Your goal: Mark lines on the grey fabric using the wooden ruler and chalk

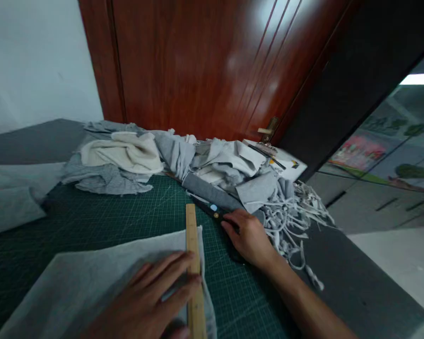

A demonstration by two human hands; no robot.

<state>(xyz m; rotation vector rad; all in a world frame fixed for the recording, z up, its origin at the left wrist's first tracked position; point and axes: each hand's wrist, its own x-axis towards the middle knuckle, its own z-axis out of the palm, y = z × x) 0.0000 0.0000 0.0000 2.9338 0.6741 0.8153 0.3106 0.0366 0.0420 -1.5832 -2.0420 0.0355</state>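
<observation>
**Ruler pinned on cloth, right hand at the cutter**

Nearest to me, my left hand [151,294] lay flat and spread, fingers pressing the wooden ruler [193,268] down onto a sheet of pale grey fabric [92,282]. It gripped nothing; it only held the ruler flat near the cloth's right edge. Both rested on the green cutting mat [127,212], whose grid showed around them.

Just right of the ruler's far end, my right hand [249,238] had its fingers curled over the dark handle of a cutter [215,212] with a small blue dot. I could not tell whether the grasp was fully closed.

Beyond lay a heap of grey and cream fabric pieces [155,155], with a tangle of thin grey offcut strips [293,212] spilling to the right. Behind stood a reddish wooden door [198,61] with a brass handle [266,129].
</observation>
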